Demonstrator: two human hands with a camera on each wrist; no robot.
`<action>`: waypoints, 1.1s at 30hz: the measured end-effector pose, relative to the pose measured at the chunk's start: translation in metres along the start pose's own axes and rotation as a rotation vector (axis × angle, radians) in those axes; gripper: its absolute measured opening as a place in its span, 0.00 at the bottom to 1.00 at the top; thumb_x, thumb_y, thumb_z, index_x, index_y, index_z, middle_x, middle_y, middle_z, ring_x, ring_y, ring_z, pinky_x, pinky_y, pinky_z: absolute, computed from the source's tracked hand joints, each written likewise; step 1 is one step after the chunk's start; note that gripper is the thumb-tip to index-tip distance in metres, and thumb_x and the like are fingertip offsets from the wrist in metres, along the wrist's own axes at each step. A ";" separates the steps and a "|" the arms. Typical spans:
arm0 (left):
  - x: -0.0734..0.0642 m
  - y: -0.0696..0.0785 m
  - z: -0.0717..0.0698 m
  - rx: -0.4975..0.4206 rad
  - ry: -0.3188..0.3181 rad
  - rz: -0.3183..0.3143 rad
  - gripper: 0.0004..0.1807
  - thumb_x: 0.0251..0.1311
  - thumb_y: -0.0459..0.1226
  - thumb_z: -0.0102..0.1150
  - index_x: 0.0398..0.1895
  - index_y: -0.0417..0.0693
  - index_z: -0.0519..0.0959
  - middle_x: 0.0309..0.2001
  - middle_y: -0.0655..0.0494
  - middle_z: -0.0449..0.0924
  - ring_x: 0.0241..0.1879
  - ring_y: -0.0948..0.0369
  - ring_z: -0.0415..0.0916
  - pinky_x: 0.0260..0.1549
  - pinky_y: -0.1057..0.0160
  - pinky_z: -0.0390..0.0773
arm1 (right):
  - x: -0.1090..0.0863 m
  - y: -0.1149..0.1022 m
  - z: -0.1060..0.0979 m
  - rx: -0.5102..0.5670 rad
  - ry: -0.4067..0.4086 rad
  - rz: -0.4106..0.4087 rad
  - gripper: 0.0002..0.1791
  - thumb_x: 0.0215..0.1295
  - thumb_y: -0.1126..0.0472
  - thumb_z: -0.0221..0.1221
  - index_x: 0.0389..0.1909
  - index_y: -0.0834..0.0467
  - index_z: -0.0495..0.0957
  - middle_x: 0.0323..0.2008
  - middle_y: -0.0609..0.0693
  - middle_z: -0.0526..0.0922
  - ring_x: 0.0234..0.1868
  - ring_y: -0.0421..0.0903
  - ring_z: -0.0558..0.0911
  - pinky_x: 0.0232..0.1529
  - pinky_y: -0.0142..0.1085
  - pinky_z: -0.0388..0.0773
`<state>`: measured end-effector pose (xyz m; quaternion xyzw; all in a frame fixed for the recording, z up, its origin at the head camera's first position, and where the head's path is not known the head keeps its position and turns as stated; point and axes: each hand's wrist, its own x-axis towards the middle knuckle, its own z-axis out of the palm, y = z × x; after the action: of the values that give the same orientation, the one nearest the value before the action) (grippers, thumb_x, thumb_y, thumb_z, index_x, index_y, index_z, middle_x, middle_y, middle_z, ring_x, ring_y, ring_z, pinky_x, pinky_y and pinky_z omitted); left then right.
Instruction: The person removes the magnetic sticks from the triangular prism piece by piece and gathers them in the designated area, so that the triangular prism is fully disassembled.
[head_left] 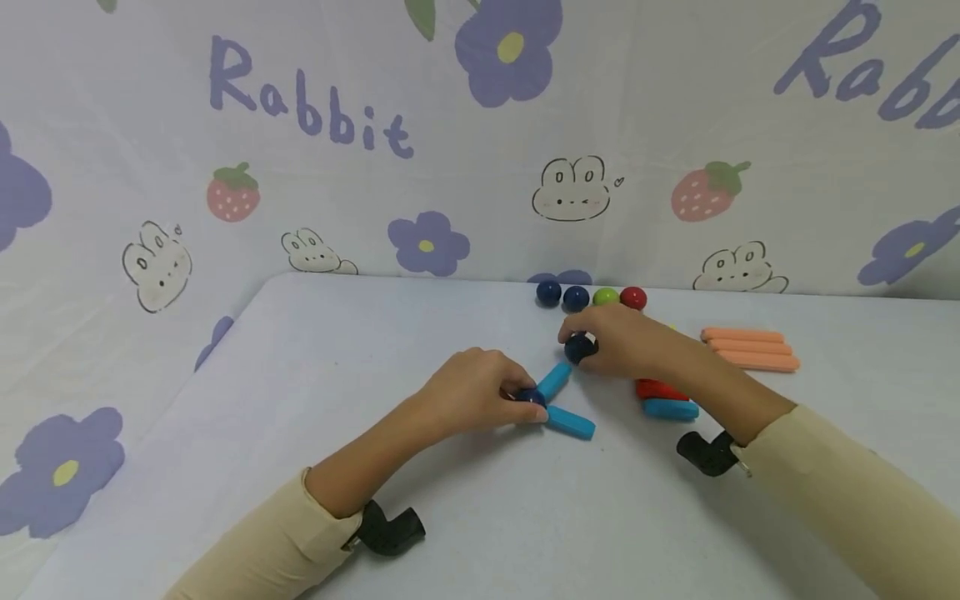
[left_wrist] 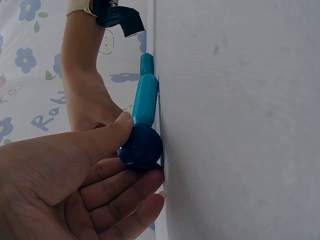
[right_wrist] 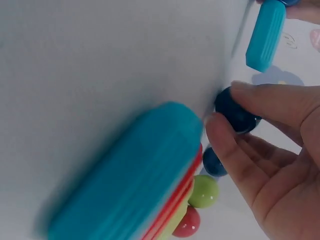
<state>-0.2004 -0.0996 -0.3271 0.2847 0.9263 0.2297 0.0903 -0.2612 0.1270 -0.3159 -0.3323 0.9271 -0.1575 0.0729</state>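
My left hand (head_left: 476, 392) pinches a glossy dark blue ball (head_left: 533, 401) between thumb and fingers, low over the white table. Two light blue ridged sticks spread from that ball in a V: one stick (head_left: 554, 381) points away, the other stick (head_left: 572, 422) to the right. Just beyond the far stick's tip, my right hand (head_left: 622, 337) grips a second dark blue ball (head_left: 577, 348). In the right wrist view, the thumb and index finger hold this second ball (right_wrist: 235, 112) from two sides.
Along the table's back edge sit two dark blue balls (head_left: 549, 292), a green ball (head_left: 606, 296) and a red ball (head_left: 633, 297). Under the right forearm lie a light blue stick (head_left: 671, 409), red sticks (head_left: 662, 389) and partly hidden yellow ones. Orange sticks (head_left: 752, 349) lie farther right.
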 end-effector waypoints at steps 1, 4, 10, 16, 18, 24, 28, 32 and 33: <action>0.000 0.000 0.000 0.000 0.002 0.001 0.15 0.60 0.49 0.70 0.42 0.50 0.89 0.21 0.67 0.78 0.23 0.68 0.71 0.25 0.68 0.68 | 0.001 0.000 -0.001 0.001 -0.009 0.002 0.18 0.60 0.72 0.67 0.52 0.62 0.83 0.50 0.57 0.83 0.50 0.55 0.80 0.50 0.48 0.80; -0.001 -0.001 0.001 -0.001 0.005 0.003 0.15 0.60 0.49 0.70 0.43 0.50 0.89 0.21 0.68 0.79 0.24 0.68 0.72 0.25 0.68 0.69 | 0.005 0.000 -0.003 -0.008 -0.036 0.018 0.19 0.59 0.73 0.67 0.53 0.64 0.82 0.52 0.58 0.83 0.53 0.56 0.80 0.51 0.49 0.80; -0.002 -0.002 0.001 -0.005 0.003 0.005 0.14 0.60 0.49 0.70 0.42 0.51 0.89 0.20 0.67 0.77 0.23 0.68 0.70 0.24 0.68 0.67 | 0.023 0.000 -0.005 -0.060 -0.050 0.007 0.17 0.58 0.69 0.69 0.49 0.64 0.83 0.45 0.55 0.84 0.48 0.54 0.80 0.51 0.48 0.80; -0.003 -0.003 0.002 -0.001 0.019 0.017 0.14 0.60 0.49 0.71 0.41 0.51 0.89 0.21 0.68 0.78 0.24 0.69 0.72 0.25 0.68 0.69 | 0.044 -0.006 -0.007 -0.122 0.030 0.022 0.17 0.58 0.65 0.70 0.49 0.64 0.83 0.43 0.56 0.84 0.44 0.53 0.79 0.50 0.47 0.79; -0.003 -0.002 0.002 -0.007 0.022 0.023 0.14 0.59 0.49 0.71 0.41 0.50 0.89 0.22 0.69 0.79 0.24 0.69 0.73 0.25 0.68 0.71 | 0.051 -0.008 -0.008 -0.136 0.057 0.044 0.17 0.59 0.65 0.70 0.49 0.64 0.83 0.44 0.57 0.84 0.45 0.54 0.79 0.52 0.47 0.78; -0.004 -0.003 0.002 -0.016 0.032 0.042 0.13 0.59 0.49 0.71 0.39 0.51 0.89 0.22 0.70 0.79 0.25 0.69 0.74 0.25 0.68 0.71 | 0.075 -0.009 -0.014 -0.133 0.103 0.085 0.16 0.61 0.63 0.68 0.49 0.64 0.81 0.46 0.58 0.83 0.47 0.54 0.79 0.53 0.49 0.75; -0.005 -0.003 0.002 -0.008 0.033 0.044 0.13 0.59 0.49 0.71 0.40 0.51 0.89 0.23 0.70 0.80 0.25 0.69 0.74 0.26 0.68 0.71 | 0.087 -0.010 -0.014 -0.109 0.129 0.110 0.14 0.61 0.62 0.68 0.46 0.64 0.81 0.44 0.57 0.83 0.45 0.55 0.78 0.51 0.49 0.74; -0.005 -0.003 0.002 0.003 0.034 0.041 0.14 0.59 0.49 0.71 0.41 0.51 0.89 0.24 0.69 0.81 0.26 0.70 0.75 0.27 0.68 0.72 | 0.096 -0.010 -0.010 -0.102 0.140 0.154 0.14 0.62 0.61 0.67 0.46 0.63 0.81 0.43 0.57 0.83 0.44 0.55 0.76 0.50 0.48 0.74; -0.005 -0.003 0.003 0.006 0.034 0.040 0.14 0.59 0.49 0.71 0.41 0.50 0.89 0.25 0.69 0.81 0.26 0.70 0.75 0.27 0.68 0.73 | 0.098 -0.009 -0.008 -0.106 0.140 0.163 0.15 0.62 0.61 0.67 0.46 0.63 0.81 0.44 0.57 0.83 0.44 0.55 0.76 0.50 0.48 0.74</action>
<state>-0.1973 -0.1037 -0.3308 0.2993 0.9226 0.2334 0.0691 -0.3326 0.0596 -0.3079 -0.2472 0.9609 -0.1248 0.0028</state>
